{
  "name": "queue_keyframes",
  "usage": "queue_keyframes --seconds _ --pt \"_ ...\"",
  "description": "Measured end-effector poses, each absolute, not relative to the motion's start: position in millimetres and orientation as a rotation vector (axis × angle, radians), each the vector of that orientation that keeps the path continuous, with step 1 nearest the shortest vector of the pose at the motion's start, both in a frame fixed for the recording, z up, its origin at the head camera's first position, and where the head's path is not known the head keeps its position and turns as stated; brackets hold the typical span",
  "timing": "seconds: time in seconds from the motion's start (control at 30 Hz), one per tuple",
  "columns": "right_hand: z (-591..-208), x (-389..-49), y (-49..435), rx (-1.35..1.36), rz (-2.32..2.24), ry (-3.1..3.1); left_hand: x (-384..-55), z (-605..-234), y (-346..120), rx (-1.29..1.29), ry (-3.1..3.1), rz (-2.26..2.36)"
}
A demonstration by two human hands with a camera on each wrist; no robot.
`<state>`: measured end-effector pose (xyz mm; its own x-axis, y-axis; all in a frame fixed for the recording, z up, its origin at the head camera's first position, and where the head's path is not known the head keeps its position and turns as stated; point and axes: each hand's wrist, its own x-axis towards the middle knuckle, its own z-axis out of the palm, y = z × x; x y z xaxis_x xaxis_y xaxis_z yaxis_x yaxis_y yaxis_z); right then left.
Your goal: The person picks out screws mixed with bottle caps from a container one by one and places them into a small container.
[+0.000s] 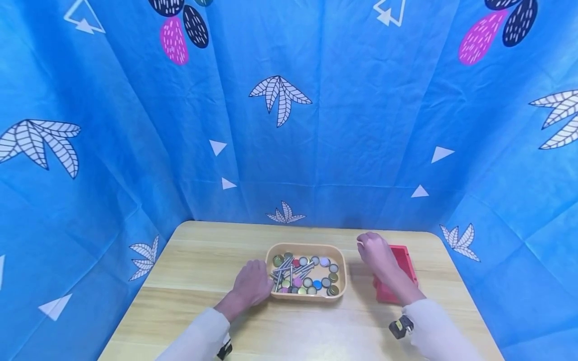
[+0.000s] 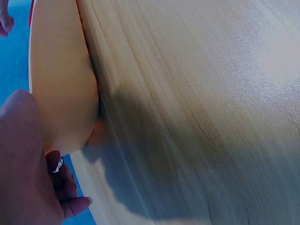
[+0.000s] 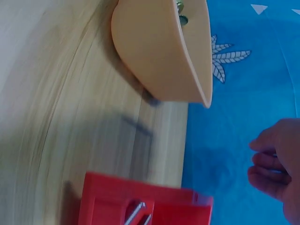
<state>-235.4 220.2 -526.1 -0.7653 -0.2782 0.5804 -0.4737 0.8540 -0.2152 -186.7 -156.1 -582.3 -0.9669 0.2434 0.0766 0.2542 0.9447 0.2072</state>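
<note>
A tan plastic bin (image 1: 307,298) stands mid-table, holding silver nails (image 1: 291,276) in its left half and bottle caps (image 1: 333,268) of several colours. My left hand (image 1: 254,282) grips the bin's left end, its thumb at the rim and its fingers curled by the end wall in the left wrist view. Above the table, between the bin and a red divided box (image 1: 408,261), my right hand (image 1: 375,252) is raised with fingers curled. It pinches a thin pale nail, mostly hidden by the fingers. Metal nails (image 3: 135,213) lie in one compartment of the red box.
The wooden table (image 1: 203,260) has rounded back corners. Blue patterned cloth (image 1: 352,125) hangs behind it and on both sides. The right forearm crosses over part of the red box.
</note>
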Motion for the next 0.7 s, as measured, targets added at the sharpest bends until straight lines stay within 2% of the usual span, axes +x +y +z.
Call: queue_keyframes --seconds 0.7 --pt "-556.6 -252.6 163.0 1.073 0.444 -2.490 -186.7 -581.5 -157.4 -0.388 -3.058 -0.360"
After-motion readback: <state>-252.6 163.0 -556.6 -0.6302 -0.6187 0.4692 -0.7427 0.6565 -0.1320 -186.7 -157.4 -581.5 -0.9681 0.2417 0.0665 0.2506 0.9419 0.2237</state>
